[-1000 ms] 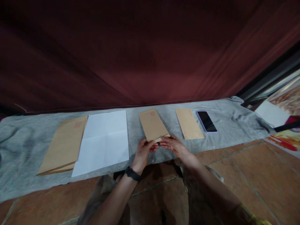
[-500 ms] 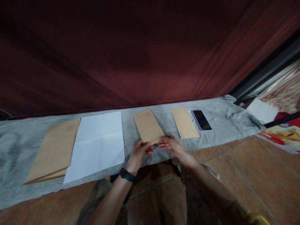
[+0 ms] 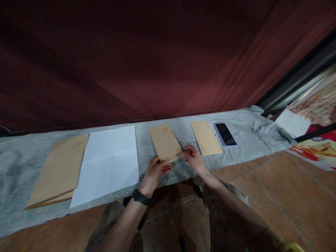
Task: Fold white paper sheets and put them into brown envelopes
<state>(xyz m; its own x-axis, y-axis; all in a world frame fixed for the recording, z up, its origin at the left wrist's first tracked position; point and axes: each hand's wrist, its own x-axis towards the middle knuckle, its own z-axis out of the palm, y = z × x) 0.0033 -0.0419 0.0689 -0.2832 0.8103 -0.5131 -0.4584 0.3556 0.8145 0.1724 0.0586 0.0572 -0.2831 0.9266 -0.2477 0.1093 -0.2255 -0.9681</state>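
A small brown envelope (image 3: 165, 142) lies on the grey cloth (image 3: 23, 157) straight ahead. My left hand (image 3: 154, 170) pinches its near left corner, a black band on the wrist. At the near right corner my right hand (image 3: 193, 156) has its fingers closed on the envelope's edge. Both hands hold the near end slightly lifted.
A white creased sheet (image 3: 109, 161) and a large brown envelope (image 3: 59, 169) lie to the left. Another small envelope (image 3: 205, 137) and a dark phone (image 3: 225, 134) lie to the right. A dark red curtain hangs behind; tiled floor is below.
My right hand slid right along the envelope's near edge to its right corner, so the hands are further apart. The view shifted slightly to the right.
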